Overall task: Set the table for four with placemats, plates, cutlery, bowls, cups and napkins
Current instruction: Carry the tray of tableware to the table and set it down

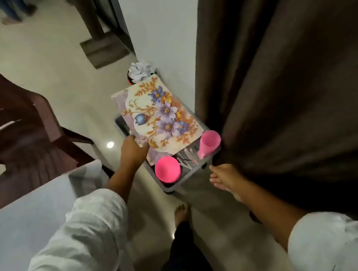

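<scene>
A grey plastic crate (174,186) stands on the floor against the wall. On top of it lies a stack of floral placemats (162,115). My left hand (132,150) grips the near left edge of the placemats. Two pink cups sit in the crate: one upright (167,169), one tilted on its side (208,143). Metal cutlery (187,156) lies between the cups. My right hand (224,179) hangs beside the crate's near right corner with fingers straight, holding nothing. White napkins (140,70) poke out of a holder behind the crate.
A white table (27,217) fills the lower left. A dark brown plastic chair (14,130) stands at the left. A brown curtain (289,79) hangs at the right, touching the crate. My bare foot (182,214) is on the tiled floor.
</scene>
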